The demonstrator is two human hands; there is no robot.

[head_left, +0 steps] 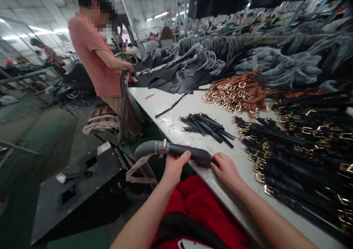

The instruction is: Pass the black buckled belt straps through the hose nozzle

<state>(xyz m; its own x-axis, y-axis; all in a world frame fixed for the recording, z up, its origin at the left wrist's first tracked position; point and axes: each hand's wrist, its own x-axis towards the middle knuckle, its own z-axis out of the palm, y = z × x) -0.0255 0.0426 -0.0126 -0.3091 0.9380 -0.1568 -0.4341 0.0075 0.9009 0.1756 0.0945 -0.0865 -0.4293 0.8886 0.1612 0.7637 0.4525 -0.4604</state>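
At the table [168, 126] edge, left hand [173, 167] wraps the stiff, light-looking hose handle [190, 154], the best spot to hold; right hand [226, 171] rests half-curled by its tip, grip unclear.

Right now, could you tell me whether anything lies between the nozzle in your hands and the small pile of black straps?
Nothing visible does. The left hand grips the nozzle at the edge of the table, the right hand touches its tip, and only bare table separates it from the black straps.
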